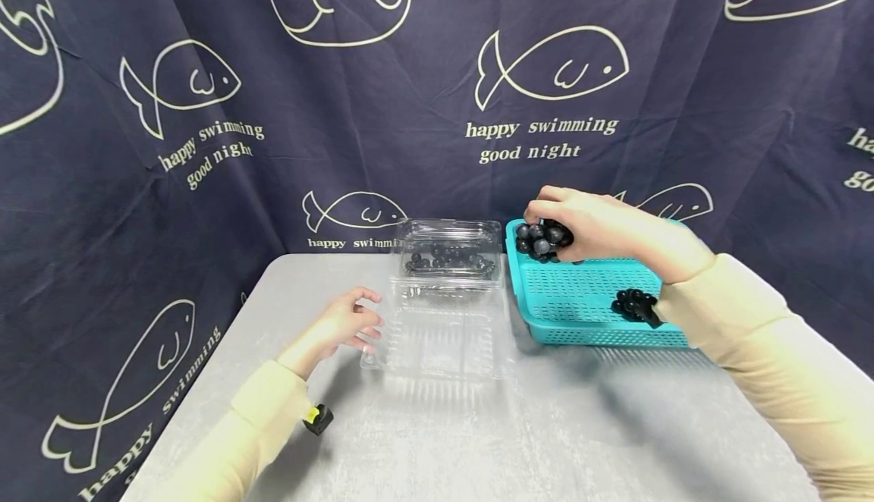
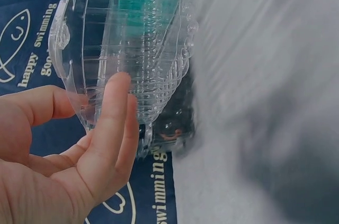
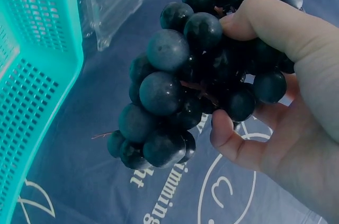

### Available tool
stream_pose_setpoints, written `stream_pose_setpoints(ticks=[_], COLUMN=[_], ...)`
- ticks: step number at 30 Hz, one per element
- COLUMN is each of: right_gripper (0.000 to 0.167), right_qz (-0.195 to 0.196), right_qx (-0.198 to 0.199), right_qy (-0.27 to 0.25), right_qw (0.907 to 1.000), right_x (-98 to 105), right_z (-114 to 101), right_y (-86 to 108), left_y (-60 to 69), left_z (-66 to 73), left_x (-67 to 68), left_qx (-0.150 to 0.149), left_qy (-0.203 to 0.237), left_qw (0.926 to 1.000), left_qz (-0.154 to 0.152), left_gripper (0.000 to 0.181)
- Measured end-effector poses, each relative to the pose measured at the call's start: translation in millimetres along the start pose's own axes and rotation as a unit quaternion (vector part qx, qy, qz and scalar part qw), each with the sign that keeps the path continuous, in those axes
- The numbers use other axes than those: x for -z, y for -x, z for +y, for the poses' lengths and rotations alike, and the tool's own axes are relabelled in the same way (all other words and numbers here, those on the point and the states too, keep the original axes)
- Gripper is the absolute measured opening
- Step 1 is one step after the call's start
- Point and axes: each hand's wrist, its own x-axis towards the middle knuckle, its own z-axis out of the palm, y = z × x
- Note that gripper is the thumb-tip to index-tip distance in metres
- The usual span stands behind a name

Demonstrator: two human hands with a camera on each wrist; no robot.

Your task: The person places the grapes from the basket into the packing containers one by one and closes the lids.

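My right hand (image 1: 570,218) grips a bunch of dark grapes (image 1: 544,240) over the far left corner of a teal basket (image 1: 573,290). In the right wrist view, thumb and fingers clasp the bunch (image 3: 164,94) from one side, and a thin stem pokes out. A clear plastic clamshell box (image 1: 444,339) stands open on the table, its far half containing more dark grapes (image 1: 451,259). Beside the near half's left edge is my left hand (image 1: 344,324), fingers spread and loosely bent. The left wrist view shows them close to the clear wall (image 2: 127,49); contact cannot be told.
Another dark bunch (image 1: 630,302) lies in the basket near my right sleeve, which partly covers the basket's right side. A grey table (image 1: 437,441) carries everything. Behind it hangs a navy cloth (image 1: 423,123) with fish drawings.
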Motion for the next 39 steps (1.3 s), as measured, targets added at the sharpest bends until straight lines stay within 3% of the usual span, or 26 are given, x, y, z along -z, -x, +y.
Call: stream_pose_setpoints(ticks=[21, 39], right_gripper=[0.05, 0.048], right_qz=[0.056, 0.076], right_qx=[0.072, 0.112], right_qy=[-0.018, -0.047], right_qw=[0.9957, 0.9897], right_x=[-32, -59], right_z=[-29, -50], right_y=[-2.1, -8.6], left_y=[-2.4, -5.8], left_z=[-23.7, -36.2], left_x=[-17.3, -31.4], left_qx=[0.025, 0.03], left_qy=[0.017, 0.043], left_qw=[0.9995, 0.9985], left_qz=[0.009, 0.016], left_gripper=[0.048, 0.046])
